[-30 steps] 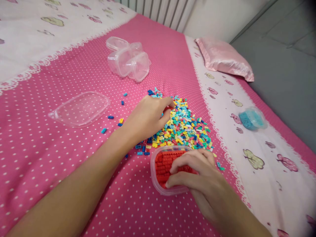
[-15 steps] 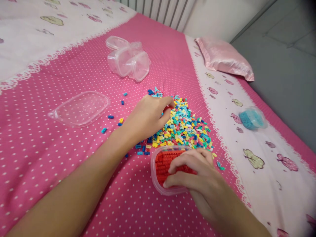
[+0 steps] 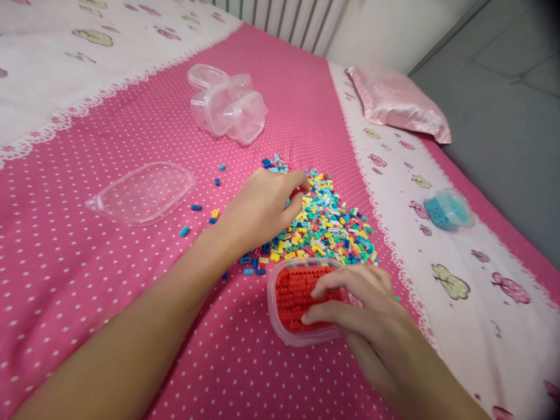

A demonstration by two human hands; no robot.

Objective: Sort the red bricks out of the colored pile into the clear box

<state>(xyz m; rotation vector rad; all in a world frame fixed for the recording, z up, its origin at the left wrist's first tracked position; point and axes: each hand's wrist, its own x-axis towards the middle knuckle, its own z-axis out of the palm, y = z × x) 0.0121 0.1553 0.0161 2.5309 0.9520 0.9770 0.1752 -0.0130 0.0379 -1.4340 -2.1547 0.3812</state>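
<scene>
Loose bricks (image 3: 335, 227) lie behind the tub (image 3: 272, 297), right of the lid (image 3: 144, 195).

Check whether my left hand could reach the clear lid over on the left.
Probably yes: the clear lid lies uncovered on the bedding, to the left of your left hand, with only a few small loose bricks scattered between them.
</scene>
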